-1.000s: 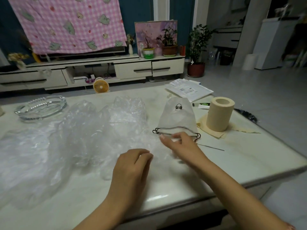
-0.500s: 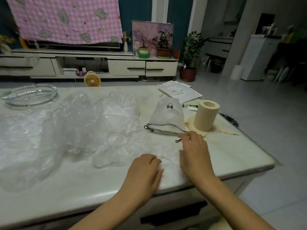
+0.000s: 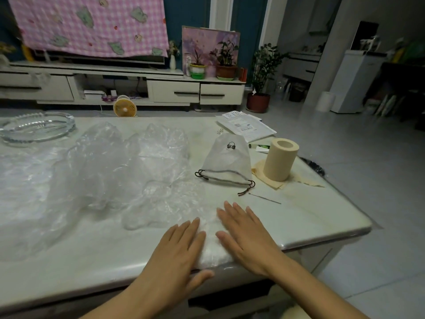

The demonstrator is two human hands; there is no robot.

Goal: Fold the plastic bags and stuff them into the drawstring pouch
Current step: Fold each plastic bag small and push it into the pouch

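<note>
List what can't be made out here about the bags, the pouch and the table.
All in the head view:
- Folded bag: the left hand and right hand cover its sides, so its fold count is hidden.
- Bag pile: clear layers overlap and the left edge cuts it off, so the number of bags is unknown.
- Pouch: it lies flat, and whether its mouth is open is unclear.
- Papers: the print is too small to read.

No readable text (papers (image 3: 245,128) blurred).

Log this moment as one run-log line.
step: pressing plastic bag flat | left hand: flat on bag | right hand: flat on bag | drawstring pouch: lying beyond hands, untouched
</note>
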